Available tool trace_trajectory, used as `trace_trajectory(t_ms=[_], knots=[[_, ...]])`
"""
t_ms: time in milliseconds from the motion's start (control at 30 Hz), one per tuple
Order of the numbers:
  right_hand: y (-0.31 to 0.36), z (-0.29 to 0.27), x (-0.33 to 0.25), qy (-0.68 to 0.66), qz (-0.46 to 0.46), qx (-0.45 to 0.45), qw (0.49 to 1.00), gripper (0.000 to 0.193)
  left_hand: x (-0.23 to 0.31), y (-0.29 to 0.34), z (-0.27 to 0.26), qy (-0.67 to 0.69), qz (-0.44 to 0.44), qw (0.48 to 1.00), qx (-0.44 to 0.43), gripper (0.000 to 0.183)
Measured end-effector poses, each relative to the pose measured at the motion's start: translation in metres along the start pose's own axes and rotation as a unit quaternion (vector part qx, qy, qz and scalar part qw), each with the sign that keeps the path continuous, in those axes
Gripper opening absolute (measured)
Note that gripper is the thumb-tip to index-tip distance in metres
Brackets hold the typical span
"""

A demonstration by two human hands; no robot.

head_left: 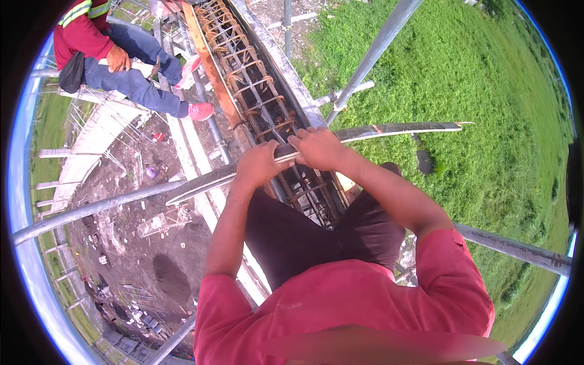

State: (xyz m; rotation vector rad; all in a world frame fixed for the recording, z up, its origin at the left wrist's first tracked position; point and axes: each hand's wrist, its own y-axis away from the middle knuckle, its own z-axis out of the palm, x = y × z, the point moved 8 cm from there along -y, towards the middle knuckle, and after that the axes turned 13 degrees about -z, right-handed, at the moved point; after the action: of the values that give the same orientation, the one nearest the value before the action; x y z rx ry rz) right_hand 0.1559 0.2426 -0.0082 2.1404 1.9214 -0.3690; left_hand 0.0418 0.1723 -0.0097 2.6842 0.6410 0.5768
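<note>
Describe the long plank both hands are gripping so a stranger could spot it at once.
Find the rusty rebar cage running up the middle. Lying across its near end is the plank, gripped by the left hand and right hand. Unlike the round scaffold tubes, it is flat and thin.

Both hands, the left hand [258, 163] and the right hand [317, 148], sit close together on a long flat metal strip [395, 129] that lies across the rebar cage [255, 85], with almost no gap between them. Below the strip, the cage's rusty ties and bars stand close-set, leaving only narrow slots. A wooden form board [210, 67] walls the cage's left side. A slanting scaffold pipe [371, 55] crosses the space to the right. Farther up on the left, another person's legs [152, 79] reach toward the cage. Right of the strip, open air lies above the grass [486, 91].
</note>
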Motion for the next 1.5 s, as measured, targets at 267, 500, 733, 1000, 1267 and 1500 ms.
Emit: trace_trajectory(t_ms=[267,500,733,1000,1267,1500], knots=[[0.006,-0.036,0.004,-0.133,0.004,-0.049,0.99,0.064,0.004,0.016,-0.025,0.019,0.041,0.994,0.103,0.042],[0.015,-0.061,-0.002,-0.076,0.047,-0.068,0.994,0.067,0.005,0.023,-0.037,0.022,0.018,0.995,0.098,0.042],[0.02,-0.066,0.0,-0.03,0.039,-0.035,0.998,0.06,-0.005,0.017,-0.025,0.038,-0.026,0.999,-0.016,0.054],[0.016,-0.054,-0.024,0.081,-0.058,0.028,0.995,0.053,-0.023,0.012,-0.005,0.079,-0.005,0.977,-0.197,0.07],[0.02,-0.047,-0.027,0.059,-0.106,0.074,0.99,0.061,-0.004,0.03,-0.019,0.249,0.066,0.94,-0.225,0.062],[0.017,-0.057,-0.029,0.069,-0.121,0.107,0.984,0.051,-0.005,0.047,-0.026,0.128,-0.014,0.987,-0.094,0.085]])
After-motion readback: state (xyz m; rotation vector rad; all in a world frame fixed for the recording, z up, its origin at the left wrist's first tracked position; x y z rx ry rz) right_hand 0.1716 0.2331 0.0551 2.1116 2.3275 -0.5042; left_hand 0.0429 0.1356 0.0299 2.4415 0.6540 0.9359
